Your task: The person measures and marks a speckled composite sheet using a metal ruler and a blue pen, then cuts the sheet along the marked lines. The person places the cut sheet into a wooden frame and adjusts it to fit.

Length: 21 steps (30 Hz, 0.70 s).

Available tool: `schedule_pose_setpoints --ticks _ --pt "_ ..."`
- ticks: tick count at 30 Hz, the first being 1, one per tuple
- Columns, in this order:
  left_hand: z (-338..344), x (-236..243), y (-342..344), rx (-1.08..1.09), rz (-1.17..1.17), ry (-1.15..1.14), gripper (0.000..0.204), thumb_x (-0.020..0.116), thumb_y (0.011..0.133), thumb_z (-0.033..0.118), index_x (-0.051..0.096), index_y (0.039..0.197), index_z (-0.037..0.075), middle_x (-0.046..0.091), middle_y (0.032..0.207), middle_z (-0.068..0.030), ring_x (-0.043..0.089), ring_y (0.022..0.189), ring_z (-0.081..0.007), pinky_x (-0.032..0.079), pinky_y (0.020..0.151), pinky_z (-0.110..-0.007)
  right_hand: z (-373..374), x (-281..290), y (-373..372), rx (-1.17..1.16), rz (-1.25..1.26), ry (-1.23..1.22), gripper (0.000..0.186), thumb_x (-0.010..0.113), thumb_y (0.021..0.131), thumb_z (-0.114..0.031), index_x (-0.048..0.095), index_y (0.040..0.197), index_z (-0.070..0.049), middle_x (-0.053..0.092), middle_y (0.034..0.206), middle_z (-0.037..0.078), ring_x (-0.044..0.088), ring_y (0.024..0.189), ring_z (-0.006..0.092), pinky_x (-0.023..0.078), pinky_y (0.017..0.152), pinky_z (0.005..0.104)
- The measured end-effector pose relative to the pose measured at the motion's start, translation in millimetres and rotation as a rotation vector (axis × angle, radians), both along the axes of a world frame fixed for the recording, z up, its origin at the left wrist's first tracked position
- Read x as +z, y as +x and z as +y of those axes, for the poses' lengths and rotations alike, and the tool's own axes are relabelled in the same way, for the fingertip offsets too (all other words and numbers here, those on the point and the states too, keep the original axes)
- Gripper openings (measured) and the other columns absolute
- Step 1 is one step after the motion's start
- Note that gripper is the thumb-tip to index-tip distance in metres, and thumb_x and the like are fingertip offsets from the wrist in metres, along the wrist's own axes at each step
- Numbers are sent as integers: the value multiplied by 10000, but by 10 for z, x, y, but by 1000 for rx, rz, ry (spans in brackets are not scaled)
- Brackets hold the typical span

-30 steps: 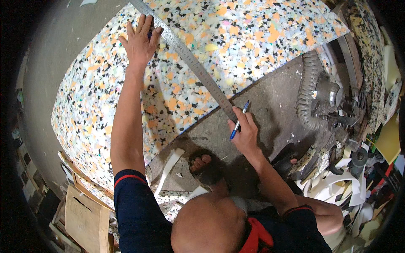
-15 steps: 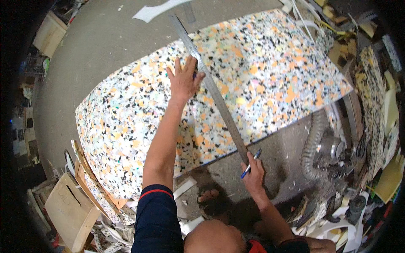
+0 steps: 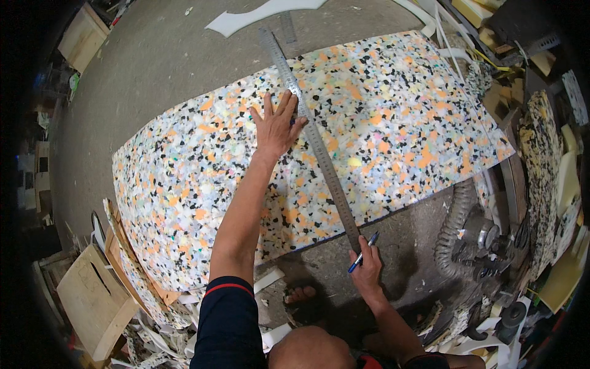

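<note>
Shifted slightly in view since half a second ago, hands and ruler together, keeping about the same placement on the work. Pressing with left hand (image 3: 278, 128), spread wide on speckled sheet (image 3: 203, 166), fingertips against metal ruler (image 3: 332, 181). Holding blue-and-white pen (image 3: 354, 266) in right hand (image 3: 367, 268), fingers closed around it, touching ruler's near end. Working over sheet spread on grey floor (image 3: 153, 74), with ruler laid slantwise across, both ends past edges. Showing white curved piece (image 3: 264, 15) beyond far edge, ribbed hose (image 3: 447, 237) near right part of near edge.
</note>
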<state>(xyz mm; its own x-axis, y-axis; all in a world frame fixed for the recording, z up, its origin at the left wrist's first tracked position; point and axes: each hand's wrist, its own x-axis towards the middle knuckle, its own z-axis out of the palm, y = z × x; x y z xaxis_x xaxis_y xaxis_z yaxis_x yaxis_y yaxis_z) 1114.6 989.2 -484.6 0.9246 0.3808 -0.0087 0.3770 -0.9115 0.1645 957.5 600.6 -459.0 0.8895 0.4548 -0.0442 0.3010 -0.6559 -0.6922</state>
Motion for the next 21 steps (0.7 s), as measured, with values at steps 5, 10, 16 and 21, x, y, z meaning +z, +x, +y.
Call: schedule_pose_setpoints --ticks 5,10,16,21 --pt "3 -32 0 -7 -22 60 664 414 1034 598 340 1590 242 275 1665 50 140 1545 -379 129 1137 -794 -22 -73 1 18 7 7 520 754 853 -22 568 1330 70 586 1009 266 632 836 418 518 666 458" --pt "30 -1 -7 -2 -4 45 654 411 1039 589 339 1590 245 263 1671 35 116 1551 -373 118 1141 -790 -5 -53 31 59 -44 10 542 763 844 -7 556 1339 74 582 967 235 624 811 383 510 665 436" --pt "-9 112 -18 1 32 -15 632 445 1045 549 345 1584 234 254 1675 14 85 1563 -365 74 1156 -779 -5 59 23 45 31 -16 538 773 840 -35 563 1324 70 588 973 234 625 830 399 513 693 449" --pt "2 113 -37 3 17 28 619 392 1063 536 347 1589 212 274 1671 18 94 1558 -388 113 1165 -751 6 77 41 69 26 -47 534 772 841 -45 562 1318 71 590 980 239 624 834 401 514 700 448"
